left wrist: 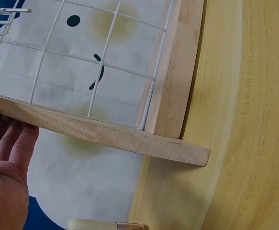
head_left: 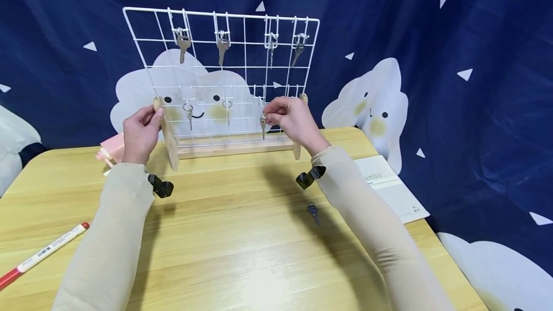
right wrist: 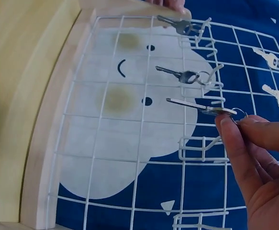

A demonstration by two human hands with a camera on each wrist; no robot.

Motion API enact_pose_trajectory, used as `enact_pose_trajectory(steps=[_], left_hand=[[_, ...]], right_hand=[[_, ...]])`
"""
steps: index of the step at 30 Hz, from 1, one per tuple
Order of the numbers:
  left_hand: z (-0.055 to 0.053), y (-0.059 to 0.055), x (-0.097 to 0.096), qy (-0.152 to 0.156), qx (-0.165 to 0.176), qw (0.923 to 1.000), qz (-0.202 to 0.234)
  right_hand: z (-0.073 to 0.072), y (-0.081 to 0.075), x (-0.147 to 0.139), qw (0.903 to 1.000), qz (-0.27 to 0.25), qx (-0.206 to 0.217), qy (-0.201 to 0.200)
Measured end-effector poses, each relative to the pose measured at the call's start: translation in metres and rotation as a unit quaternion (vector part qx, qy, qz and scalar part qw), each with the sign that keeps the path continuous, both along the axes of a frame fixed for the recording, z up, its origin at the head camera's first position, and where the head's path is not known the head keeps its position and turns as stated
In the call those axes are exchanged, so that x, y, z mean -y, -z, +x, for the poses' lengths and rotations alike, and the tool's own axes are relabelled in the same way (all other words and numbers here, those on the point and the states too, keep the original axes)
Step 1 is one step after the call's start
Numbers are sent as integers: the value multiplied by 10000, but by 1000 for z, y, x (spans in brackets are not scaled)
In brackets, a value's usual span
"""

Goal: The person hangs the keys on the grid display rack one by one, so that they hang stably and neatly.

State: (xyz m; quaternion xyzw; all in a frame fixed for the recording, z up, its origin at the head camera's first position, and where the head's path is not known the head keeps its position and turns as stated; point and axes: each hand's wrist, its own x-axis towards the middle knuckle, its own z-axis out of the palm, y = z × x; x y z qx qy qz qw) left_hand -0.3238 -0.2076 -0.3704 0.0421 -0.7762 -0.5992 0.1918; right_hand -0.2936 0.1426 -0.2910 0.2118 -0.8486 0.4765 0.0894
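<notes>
My right hand (head_left: 291, 116) pinches a key (head_left: 263, 127) by its ring, in front of the lower right part of a white wire grid rack (head_left: 245, 54). In the right wrist view the key (right wrist: 196, 106) points left, close to a wire hook (right wrist: 201, 148). My left hand (head_left: 141, 134) grips the rack's left wooden post (head_left: 170, 140) near its top; the left wrist view shows fingers (left wrist: 22, 146) against that post. Several keys hang along the rack's top row, such as one key (head_left: 183, 47). Two more keys (head_left: 189, 115) hang lower left.
Behind my right wrist camera's shadow, a loose key (head_left: 313, 213) lies on the wooden table (head_left: 224, 234). A notepad (head_left: 393, 188) lies at the right edge. A red-and-white marker (head_left: 47, 251) is at left, and a pink object (head_left: 114, 148) sits behind my left hand.
</notes>
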Motion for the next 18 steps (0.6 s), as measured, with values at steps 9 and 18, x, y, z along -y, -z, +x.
enact_pose_trajectory(steps=[9, 18], left_hand=[[-1, 0, 0, -35, -72, 10000, -40], [-5, 3, 1, -77, -88, 9999, 35]], right_hand=[[-19, -5, 6, 9998, -142, 10, 103], [-33, 2, 5, 9990, -333, 139, 278]])
